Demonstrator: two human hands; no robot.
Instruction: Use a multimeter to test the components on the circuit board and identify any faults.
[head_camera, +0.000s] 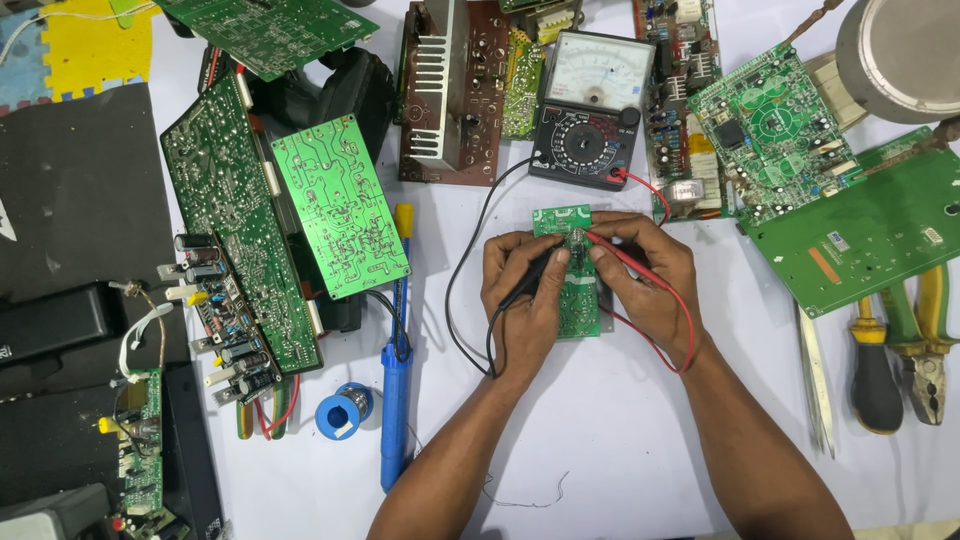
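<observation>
We grip the black probe (528, 283) in our left hand (522, 300) and the red probe (622, 254) in our right hand (645, 278), both clenched, tips meeting on the small green circuit board (572, 272) at mid-table. Their leads run to the analog multimeter (590, 108) just beyond. We judge this the measuring step; next calls for steady tips while reading the needle.

1. I see a small green circuit board (572, 290) with pale traces.
2. My probes: the left one black (530, 278), the right one red (622, 252).
3. A black analog multimeter (590, 110) with a white dial.
4. A blue soldering iron (396, 400) on the white desk (600, 440).
</observation>
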